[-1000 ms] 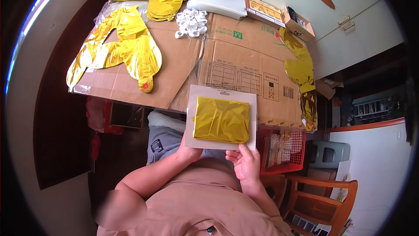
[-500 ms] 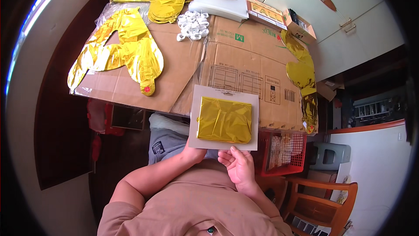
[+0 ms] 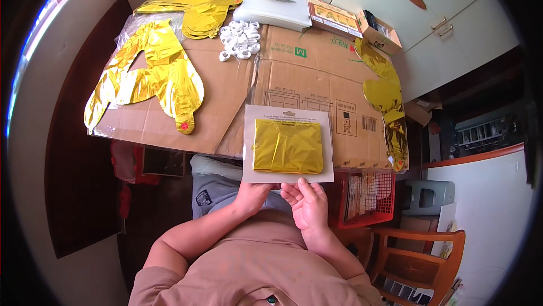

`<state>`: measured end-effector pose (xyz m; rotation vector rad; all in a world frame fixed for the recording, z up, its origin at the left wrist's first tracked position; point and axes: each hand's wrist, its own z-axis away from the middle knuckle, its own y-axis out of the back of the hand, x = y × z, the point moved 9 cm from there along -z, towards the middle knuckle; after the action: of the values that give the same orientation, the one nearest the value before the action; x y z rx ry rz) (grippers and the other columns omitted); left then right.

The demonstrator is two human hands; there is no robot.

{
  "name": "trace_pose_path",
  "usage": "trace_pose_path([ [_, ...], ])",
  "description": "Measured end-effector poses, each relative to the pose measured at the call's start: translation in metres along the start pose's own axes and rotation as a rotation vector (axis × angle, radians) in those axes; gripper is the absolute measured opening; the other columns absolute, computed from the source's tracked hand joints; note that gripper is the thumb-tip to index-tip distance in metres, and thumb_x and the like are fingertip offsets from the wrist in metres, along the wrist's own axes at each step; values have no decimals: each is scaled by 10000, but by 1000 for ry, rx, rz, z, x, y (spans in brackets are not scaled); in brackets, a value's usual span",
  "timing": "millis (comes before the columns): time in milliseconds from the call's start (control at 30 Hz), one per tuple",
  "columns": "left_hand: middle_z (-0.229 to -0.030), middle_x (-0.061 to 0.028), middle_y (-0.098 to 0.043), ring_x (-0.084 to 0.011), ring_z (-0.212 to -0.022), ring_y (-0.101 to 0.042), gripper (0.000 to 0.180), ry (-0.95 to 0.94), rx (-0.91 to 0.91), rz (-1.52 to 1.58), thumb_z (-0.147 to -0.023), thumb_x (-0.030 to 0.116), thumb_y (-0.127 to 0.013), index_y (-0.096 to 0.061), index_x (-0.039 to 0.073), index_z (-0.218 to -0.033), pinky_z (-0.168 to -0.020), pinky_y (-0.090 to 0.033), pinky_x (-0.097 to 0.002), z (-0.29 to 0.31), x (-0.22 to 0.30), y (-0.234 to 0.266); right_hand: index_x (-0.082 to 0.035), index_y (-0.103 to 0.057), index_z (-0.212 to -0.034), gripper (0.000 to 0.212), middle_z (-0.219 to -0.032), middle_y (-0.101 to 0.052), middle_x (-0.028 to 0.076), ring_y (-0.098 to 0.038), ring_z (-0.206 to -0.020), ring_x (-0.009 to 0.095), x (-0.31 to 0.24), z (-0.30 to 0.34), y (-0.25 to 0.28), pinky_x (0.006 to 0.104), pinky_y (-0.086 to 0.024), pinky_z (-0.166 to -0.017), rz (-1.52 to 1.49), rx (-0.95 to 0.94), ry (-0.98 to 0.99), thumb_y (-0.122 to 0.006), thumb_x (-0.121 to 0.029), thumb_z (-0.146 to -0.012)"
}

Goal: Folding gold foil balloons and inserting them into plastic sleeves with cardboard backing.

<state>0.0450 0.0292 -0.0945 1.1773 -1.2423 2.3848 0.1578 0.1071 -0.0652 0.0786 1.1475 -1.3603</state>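
Observation:
A pale backing card (image 3: 247, 142) with a hang hole and a folded gold foil balloon (image 3: 288, 146) on its face is held up before me, over the table's near edge. My left hand (image 3: 252, 195) grips the card's lower left from beneath; its fingertips are hidden behind the card. My right hand (image 3: 307, 201) is closed at the lower edge, thumb up on the border and fingers curled below it. A flat gold foil balloon shaped like a letter A (image 3: 182, 74) lies on the cardboard to the left.
Cardboard (image 3: 223, 97) covers the table. At the back are more gold foil balloons (image 3: 203, 14), a pile of white ribbon rolls (image 3: 240, 40), a white plastic box (image 3: 274, 9) and a small open carton (image 3: 378, 31). Another gold balloon (image 3: 380, 88) lies along the right edge; a red basket (image 3: 386, 198) stands below.
The card has tilted to face me more squarely and risen slightly, with both hands moving along. The table scene has shifted a little left in the view.

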Motion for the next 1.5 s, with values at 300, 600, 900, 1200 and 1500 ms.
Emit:
trace_pose_path([
  [300, -976, -99, -703, -158, -875, -663, 188, -16, -128, -36, -967, 96, -594, -668, -35, -1080, -811, -556, -327, 1, -1, -12, -6, -589, -982, 120, -919, -685, 147, -719, -884, 268, -5, -15, 0, 380, -623, -758, -34, 33, 17, -529, -110, -998],
  [600, -918, -98, -713, -143, -831, -653, 292, 59, -165, -222, -988, 216, -602, -699, -53, -1048, -784, -534, -294, 7, -6, -14, -25, -584, -933, 91, -873, -678, 130, -718, -897, 268, -9, -30, -3, 396, -622, -763, -80, 57, 50, -546, -91, -984],
  [900, -925, -105, -713, -141, -838, -652, 296, 77, -184, -237, -987, 211, -595, -694, -58, -1061, -787, -529, -283, 4, -1, -14, -4, -567, -973, 146, -902, -682, 156, -721, -793, 252, -16, -28, -8, 347, -610, -631, 44, 13, -49, -568, -150, -984],
  [1200, -1015, -175, -691, -187, -881, -671, 354, 157, -152, -207, -986, 218, -590, -623, -82, -1170, -856, -539, -316, 1, -9, -10, 13, -627, -952, 220, -755, -688, 101, -645, -566, 130, -66, -14, 9, 238, -514, -507, 912, -96, 11, -647, -206, -946],
  [1500, -1008, -161, -700, -192, -870, -675, 371, 238, -152, -246, -984, 264, -597, -641, -71, -1138, -843, -537, -316, 0, 0, -11, -69, -495, -1379, 711, -1443, -448, 154, -434, -1313, 351, -101, 6, -69, 465, -357, -1092, 1910, -260, 1073, -795, -206, -749],
])
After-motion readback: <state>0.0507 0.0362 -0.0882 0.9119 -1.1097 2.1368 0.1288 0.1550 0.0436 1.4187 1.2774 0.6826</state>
